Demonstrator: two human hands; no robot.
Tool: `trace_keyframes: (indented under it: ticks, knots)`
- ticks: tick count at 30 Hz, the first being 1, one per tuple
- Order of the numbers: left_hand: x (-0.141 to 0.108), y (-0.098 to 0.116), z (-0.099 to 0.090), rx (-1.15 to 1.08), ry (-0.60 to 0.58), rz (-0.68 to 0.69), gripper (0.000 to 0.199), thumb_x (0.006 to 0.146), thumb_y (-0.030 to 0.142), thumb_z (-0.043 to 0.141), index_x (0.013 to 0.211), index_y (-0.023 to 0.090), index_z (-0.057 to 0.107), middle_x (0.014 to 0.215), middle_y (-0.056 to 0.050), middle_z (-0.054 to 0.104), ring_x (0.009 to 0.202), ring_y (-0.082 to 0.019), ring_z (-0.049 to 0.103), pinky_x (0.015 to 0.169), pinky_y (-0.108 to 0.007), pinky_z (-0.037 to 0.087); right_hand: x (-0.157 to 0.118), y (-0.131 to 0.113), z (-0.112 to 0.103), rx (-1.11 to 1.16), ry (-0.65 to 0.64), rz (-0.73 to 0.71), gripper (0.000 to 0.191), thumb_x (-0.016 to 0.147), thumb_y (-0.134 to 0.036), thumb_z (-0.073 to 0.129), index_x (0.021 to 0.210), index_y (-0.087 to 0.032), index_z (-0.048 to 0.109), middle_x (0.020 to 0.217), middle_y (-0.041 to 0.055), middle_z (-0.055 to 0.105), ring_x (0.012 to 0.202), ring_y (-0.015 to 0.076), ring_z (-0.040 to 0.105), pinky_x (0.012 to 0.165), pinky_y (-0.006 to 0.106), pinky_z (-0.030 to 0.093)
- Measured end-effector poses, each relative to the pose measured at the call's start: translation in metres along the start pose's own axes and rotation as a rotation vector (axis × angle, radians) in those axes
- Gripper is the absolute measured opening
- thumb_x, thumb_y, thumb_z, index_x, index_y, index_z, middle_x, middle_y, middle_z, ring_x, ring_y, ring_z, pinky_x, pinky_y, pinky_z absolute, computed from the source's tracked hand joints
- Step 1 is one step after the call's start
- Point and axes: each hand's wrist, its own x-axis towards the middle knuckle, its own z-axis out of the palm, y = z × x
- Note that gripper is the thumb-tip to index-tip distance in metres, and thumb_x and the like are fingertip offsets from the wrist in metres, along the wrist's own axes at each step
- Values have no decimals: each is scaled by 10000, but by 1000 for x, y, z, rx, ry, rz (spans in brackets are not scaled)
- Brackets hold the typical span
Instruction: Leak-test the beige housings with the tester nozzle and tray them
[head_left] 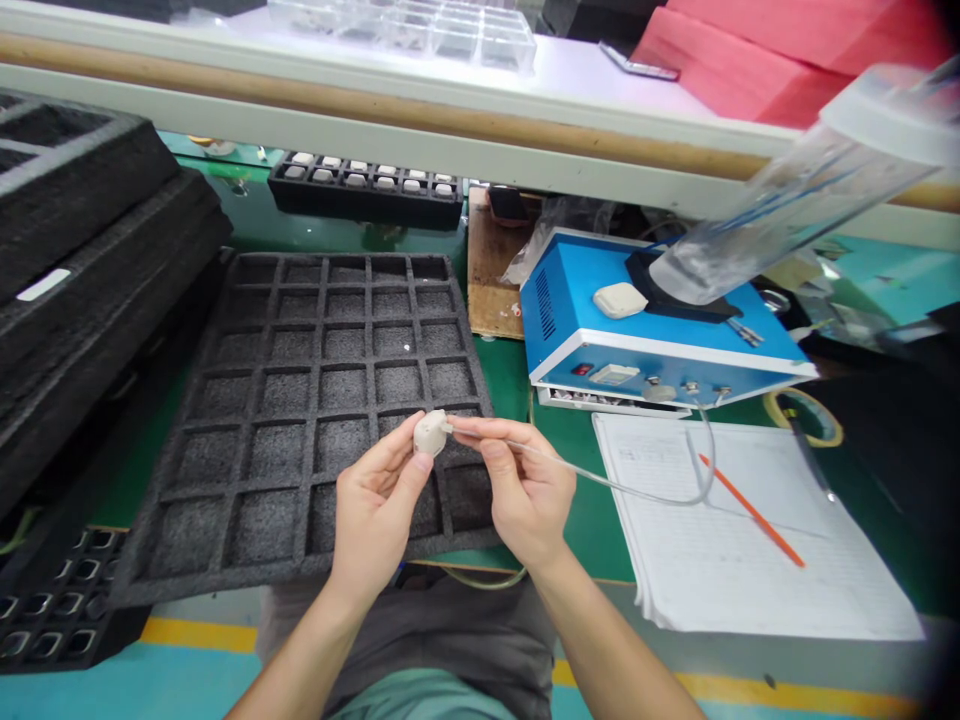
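Note:
My left hand [379,500] pinches a small white device [430,434] between thumb and fingers, above the near part of a black foam tray [214,400]. At the device's right side, my right hand [525,485] has thumb and fingers closed on a thin clear tube [592,478], whose tip meets the device. The tube curves right and back to the front of a blue box [645,350]. Another white device [620,299] lies on top of that box. The tray's visible compartments hold no devices.
Stacked black foam [112,250] rises at the left. A black holder [367,205] with white pieces sits behind the tray. Papers [735,570] with an orange pen [754,512] lie at the right. A clear cylinder [787,200] leans over the box, beneath a shelf edge [375,115].

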Motion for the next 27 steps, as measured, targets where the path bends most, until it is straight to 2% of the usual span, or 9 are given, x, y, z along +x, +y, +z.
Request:
trace_keyframes:
  ticks: [7, 21, 27]
  knots:
    - [0, -2, -1, 11, -1, 6, 366, 881, 282, 806, 1242, 237, 775, 1302, -88, 744, 1205, -252, 723, 1096, -371, 554, 0, 0, -1, -23, -4, 0, 156, 1021, -253, 621, 1096, -250, 757, 1085, 52, 828, 1017, 222, 798, 901, 391, 682]
    - [0, -1, 0, 44, 0, 5, 380, 882, 325, 798, 1253, 246, 773, 1322, -91, 733, 1233, -282, 707, 1123, -424, 533, 2, -1, 0, -23, -16, -4, 148, 1017, -262, 621, 1089, -251, 750, 1085, 61, 823, 1023, 229, 793, 904, 403, 679]
    - [1, 0, 0, 54, -11, 23, 353, 898, 302, 788, 1249, 267, 774, 1310, -66, 741, 1223, -246, 713, 1105, -355, 544, 2, -2, 1, 36, -18, -20, 131, 1012, -248, 624, 1058, -253, 746, 1082, 60, 813, 1034, 222, 786, 910, 391, 676]
